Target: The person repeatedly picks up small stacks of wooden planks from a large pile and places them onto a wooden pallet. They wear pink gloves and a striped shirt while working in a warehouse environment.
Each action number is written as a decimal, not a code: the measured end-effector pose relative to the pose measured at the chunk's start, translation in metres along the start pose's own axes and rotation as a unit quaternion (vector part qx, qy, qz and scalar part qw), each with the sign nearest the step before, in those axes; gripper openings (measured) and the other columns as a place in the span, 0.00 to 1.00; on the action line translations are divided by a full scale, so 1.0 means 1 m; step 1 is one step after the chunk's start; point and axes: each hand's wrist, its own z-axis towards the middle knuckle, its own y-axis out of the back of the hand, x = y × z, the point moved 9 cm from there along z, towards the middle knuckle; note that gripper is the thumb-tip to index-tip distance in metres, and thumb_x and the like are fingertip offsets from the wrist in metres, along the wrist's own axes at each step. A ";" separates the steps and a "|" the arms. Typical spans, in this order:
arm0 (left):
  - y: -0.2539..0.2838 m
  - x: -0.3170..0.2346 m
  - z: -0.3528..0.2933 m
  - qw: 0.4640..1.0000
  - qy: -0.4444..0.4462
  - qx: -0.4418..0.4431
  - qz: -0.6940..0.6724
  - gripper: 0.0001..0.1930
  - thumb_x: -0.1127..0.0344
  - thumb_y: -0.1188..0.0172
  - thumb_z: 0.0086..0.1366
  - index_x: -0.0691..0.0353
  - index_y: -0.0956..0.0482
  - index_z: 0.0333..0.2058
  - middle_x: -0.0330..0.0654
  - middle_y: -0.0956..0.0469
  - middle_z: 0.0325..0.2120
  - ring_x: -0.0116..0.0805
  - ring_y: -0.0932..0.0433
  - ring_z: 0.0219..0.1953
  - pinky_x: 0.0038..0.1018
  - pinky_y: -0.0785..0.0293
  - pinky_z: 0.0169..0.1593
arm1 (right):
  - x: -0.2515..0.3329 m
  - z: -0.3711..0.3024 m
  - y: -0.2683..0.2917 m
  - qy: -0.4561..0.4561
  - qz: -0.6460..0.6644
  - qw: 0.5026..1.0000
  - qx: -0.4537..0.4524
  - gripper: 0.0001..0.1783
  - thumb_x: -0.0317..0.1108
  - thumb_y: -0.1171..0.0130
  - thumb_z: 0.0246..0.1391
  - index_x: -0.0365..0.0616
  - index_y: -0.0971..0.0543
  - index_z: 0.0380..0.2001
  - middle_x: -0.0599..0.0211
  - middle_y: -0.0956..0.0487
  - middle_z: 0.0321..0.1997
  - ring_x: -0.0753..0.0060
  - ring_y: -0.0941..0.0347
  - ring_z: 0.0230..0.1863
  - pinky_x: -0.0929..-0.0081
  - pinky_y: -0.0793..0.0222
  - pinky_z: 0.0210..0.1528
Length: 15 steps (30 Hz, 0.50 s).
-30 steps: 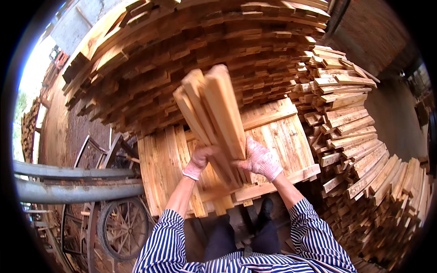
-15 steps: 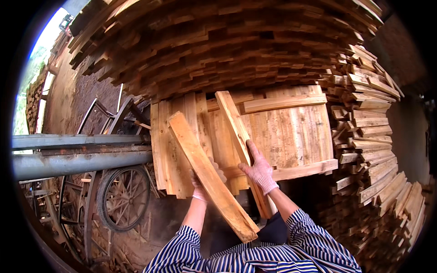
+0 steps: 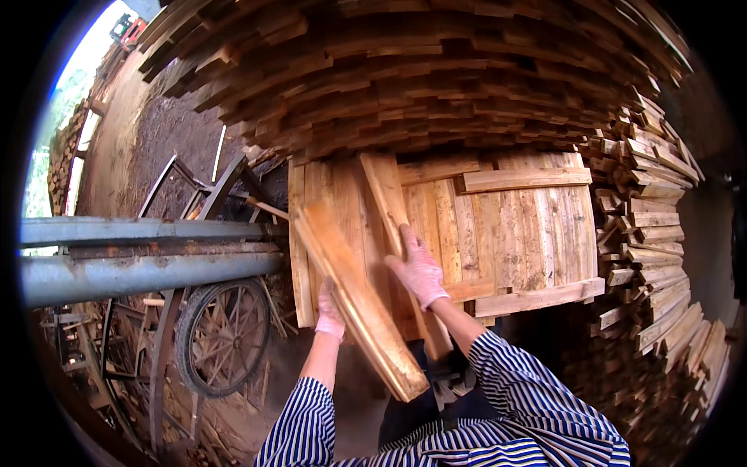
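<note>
Worker in blue-and-white striped sleeves (image 3: 533,389) handles sawn timber at a plank platform (image 3: 537,233), both hands in pinkish gloves; L hand (image 3: 331,313) is closed on the L edge of a tilted board (image 3: 362,315), its fingers mostly hidden behind the wood; that board slants from upper L to lower R, upper end blurred, lower end nr the worker's dark trousers (image 3: 467,405).

R hand (image 3: 422,272) lies on a second board (image 3: 387,198), thumb out to the L, fingers pointing up along it; can't tell whether they curl under & grip; this board runs at a steeper slant just R of the first, upper end over the platform, lower end past its near edge.

On the platform's R half, two crosspieces, one far (image 3: 529,180) & one near (image 3: 541,297), lie across the planks; beyond, a tall timber stack (image 3: 436,86) fills the bkgd, w/ another pile (image 3: 654,257) along the R side; at L, blue-grey pipes (image 3: 156,276) run toward the platform, w/ a spoked wheel (image 3: 236,341) & dark tyre just below.
</note>
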 end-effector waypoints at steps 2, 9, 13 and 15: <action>-0.029 0.018 0.005 0.998 0.058 0.000 0.015 0.41 0.40 0.30 0.58 0.64 0.26 0.61 0.56 0.23 0.54 0.53 0.23 0.55 0.48 0.21 0.58 | 0.017 -0.030 0.021 -0.025 0.060 0.998 0.024 0.47 0.43 0.34 0.57 0.44 0.43 0.75 0.42 0.38 0.75 0.44 0.40 0.75 0.59 0.43 0.76; -0.108 0.040 -0.009 0.987 0.072 0.013 0.140 0.31 0.54 0.32 0.65 0.64 0.27 0.61 0.47 0.23 0.56 0.40 0.26 0.61 0.43 0.27 0.63 | -0.007 -0.067 0.042 0.021 0.136 0.990 -0.036 0.46 0.41 0.33 0.56 0.47 0.40 0.75 0.49 0.37 0.76 0.53 0.41 0.77 0.60 0.40 0.75; -0.076 -0.001 0.006 0.973 0.122 0.058 0.185 0.36 0.47 0.28 0.60 0.66 0.26 0.59 0.50 0.24 0.56 0.41 0.26 0.61 0.41 0.30 0.67 | -0.046 -0.034 0.061 -0.114 -0.029 0.990 -0.079 0.45 0.45 0.33 0.57 0.60 0.40 0.75 0.43 0.32 0.70 0.44 0.30 0.66 0.53 0.31 0.67; -0.104 -0.015 0.017 0.949 0.035 -0.055 0.310 0.30 0.55 0.40 0.71 0.64 0.30 0.66 0.46 0.30 0.67 0.39 0.34 0.70 0.39 0.41 0.74 | -0.090 0.006 0.060 -0.078 -0.135 0.983 -0.097 0.41 0.48 0.42 0.64 0.63 0.45 0.76 0.35 0.35 0.70 0.34 0.33 0.67 0.51 0.31 0.64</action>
